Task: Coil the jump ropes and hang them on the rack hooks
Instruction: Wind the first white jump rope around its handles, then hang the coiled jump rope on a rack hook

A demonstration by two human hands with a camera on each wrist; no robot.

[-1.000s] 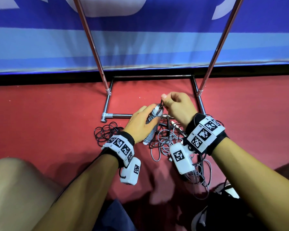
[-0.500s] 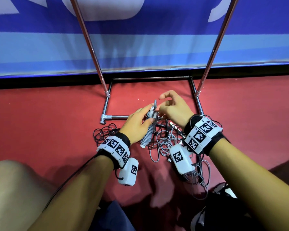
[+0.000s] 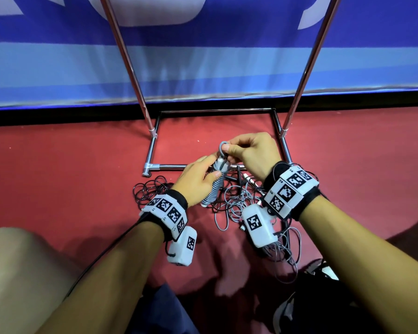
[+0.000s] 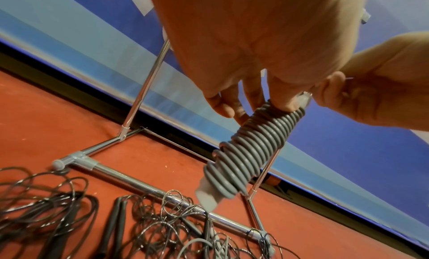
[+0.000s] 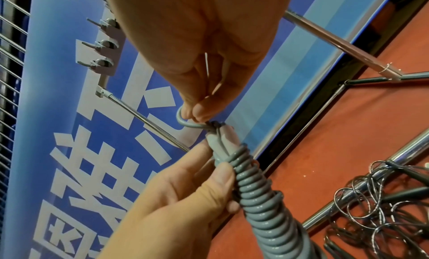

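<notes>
Grey coiled jump rope (image 3: pixel 214 186) in left hand's (image 3: pixel 198 182) grip, loop (image 3: pixel 222 148) pinched by right hand (image 3: pixel 251 153).

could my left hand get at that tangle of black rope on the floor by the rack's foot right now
Probably not yet. The left hand grips the wrapped grey rope bundle, so it is occupied. The black rope tangle lies uncovered just to its left on the red floor; once freed, nothing seems to block it.
</notes>
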